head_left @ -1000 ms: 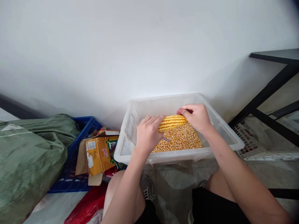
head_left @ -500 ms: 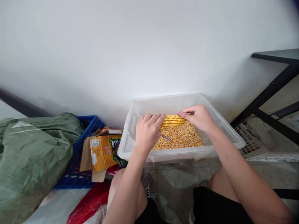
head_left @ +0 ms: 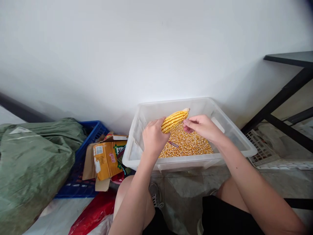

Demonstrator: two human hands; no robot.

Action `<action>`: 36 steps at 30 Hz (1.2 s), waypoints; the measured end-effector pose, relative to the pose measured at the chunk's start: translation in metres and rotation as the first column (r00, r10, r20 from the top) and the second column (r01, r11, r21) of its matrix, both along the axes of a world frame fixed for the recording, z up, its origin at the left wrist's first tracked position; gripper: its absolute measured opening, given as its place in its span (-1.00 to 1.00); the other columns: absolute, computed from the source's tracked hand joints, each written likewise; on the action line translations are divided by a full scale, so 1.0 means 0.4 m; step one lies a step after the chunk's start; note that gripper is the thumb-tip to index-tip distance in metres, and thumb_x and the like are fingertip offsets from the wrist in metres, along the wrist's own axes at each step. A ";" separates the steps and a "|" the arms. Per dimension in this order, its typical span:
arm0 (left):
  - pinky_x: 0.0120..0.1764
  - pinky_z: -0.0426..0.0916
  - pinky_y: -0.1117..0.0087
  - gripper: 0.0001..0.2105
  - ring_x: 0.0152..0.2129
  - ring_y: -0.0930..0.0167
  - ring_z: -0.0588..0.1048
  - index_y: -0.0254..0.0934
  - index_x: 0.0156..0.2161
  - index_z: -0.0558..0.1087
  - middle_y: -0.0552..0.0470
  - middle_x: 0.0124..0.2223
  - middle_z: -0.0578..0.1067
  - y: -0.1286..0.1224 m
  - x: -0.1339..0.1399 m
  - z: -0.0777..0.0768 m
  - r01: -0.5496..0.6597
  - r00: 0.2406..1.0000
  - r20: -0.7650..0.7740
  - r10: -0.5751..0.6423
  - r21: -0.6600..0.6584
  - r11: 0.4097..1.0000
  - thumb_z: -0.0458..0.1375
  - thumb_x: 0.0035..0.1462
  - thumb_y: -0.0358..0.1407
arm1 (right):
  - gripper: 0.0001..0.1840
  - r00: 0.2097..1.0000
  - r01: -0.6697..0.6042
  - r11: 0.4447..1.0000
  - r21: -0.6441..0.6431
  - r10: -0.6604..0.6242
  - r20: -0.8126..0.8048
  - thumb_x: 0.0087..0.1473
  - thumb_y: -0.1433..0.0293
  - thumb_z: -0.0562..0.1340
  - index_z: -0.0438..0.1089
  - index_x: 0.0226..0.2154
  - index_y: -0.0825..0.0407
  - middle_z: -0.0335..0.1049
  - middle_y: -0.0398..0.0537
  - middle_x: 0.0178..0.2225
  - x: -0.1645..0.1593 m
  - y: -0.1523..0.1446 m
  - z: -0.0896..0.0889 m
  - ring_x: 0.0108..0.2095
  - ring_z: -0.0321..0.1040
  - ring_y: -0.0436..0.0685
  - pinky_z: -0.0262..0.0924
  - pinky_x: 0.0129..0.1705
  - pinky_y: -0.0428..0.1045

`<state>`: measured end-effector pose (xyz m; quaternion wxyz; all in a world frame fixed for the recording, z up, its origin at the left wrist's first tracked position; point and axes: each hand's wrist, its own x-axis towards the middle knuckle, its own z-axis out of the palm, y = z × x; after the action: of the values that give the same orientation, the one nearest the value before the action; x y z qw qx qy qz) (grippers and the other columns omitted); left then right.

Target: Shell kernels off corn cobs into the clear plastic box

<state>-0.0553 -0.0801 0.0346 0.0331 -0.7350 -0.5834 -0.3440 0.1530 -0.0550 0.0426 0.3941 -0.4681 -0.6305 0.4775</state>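
An ear of corn (head_left: 174,120) is slanting above the loose kernels (head_left: 192,143) in a translucent tub (head_left: 188,159), its pale tip pointing up and to the right. The person's left hand (head_left: 154,135) is closing firmly around its lower end. The right hand (head_left: 200,126) is hovering just beside the ear near the tip, thumb and forefinger pinching together; whether they are holding anything is too small to tell. A thin dark stick (head_left: 173,144) is lying on the kernels, and a torn carton (head_left: 111,160) is resting left of the tub.
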 end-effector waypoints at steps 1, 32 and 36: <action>-0.12 0.41 0.24 -0.49 -0.14 0.22 0.51 -0.23 0.09 0.47 -0.02 -0.06 0.60 0.000 0.005 -0.001 -0.004 1.000 -0.007 0.004 0.004 1.000 0.18 -0.05 -0.43 | -0.65 0.999 -0.023 0.998 -0.054 0.020 -0.049 0.07 0.10 0.32 0.51 -0.46 0.06 0.53 0.03 -0.41 -0.012 0.001 -0.006 -0.38 0.47 0.10 0.40 -0.26 0.06; -0.31 0.34 0.35 -0.67 -0.38 0.33 0.54 -0.24 -0.09 0.54 -0.03 -0.27 0.61 -0.005 0.050 -0.004 0.049 0.954 0.299 -0.021 -0.088 0.995 0.23 0.01 -0.18 | -0.63 0.996 -0.075 0.992 0.101 0.070 0.057 0.12 0.09 0.27 0.47 -0.47 0.05 0.50 -0.03 -0.43 -0.048 0.007 -0.022 -0.39 0.41 0.08 0.29 -0.29 0.03; -0.34 0.32 0.37 -0.68 -0.42 0.35 0.52 -0.24 -0.12 0.55 0.00 -0.32 0.60 -0.005 0.049 -0.001 0.051 0.939 0.343 -0.014 -0.099 0.994 0.24 -0.01 -0.17 | -0.65 0.997 -0.054 0.979 0.195 0.044 0.056 0.14 0.14 0.25 0.43 -0.50 0.04 0.47 -0.07 -0.46 -0.059 -0.012 -0.009 -0.40 0.39 0.07 0.25 -0.31 0.01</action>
<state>-0.0358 -0.0820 0.0343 -0.1133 -0.6743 -0.5855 -0.4355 0.1294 -0.0598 0.0389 0.4102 -0.4231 -0.6959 0.4103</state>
